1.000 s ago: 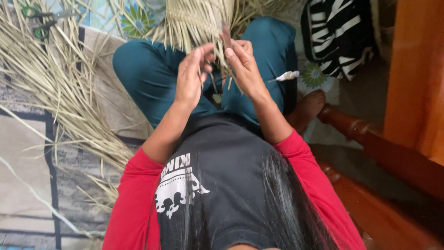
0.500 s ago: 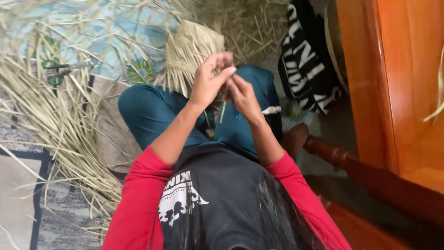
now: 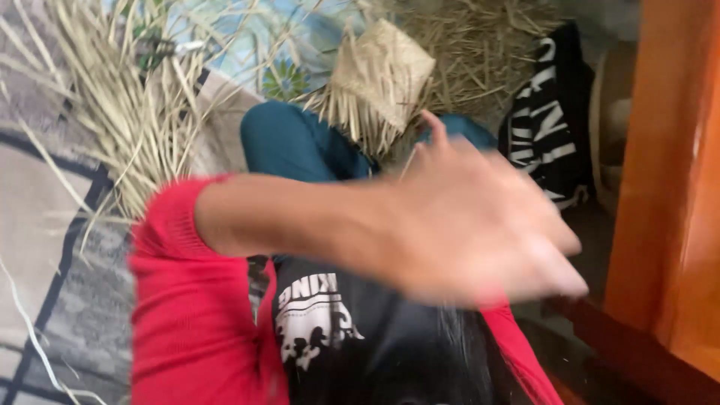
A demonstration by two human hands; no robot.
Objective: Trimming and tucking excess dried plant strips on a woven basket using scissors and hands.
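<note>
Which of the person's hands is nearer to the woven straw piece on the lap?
Left, as far as shows. The left hand, blurred and open, sweeps across just below the woven straw piece. The right hand is not in view, so its place cannot be told.

Soft, even daylight, nothing harsh, hardly any shadows on the floor. Big problem was motion blur: the left hand [image 3: 480, 225] swept across the middle of the frame as a smeared shape, fingers barely separable. The woven straw piece [image 3: 381, 75] at top centre was soft too, and the orange wooden panel [image 3: 667, 172] on the right edge looked streaked, with a faint sheen.
</note>
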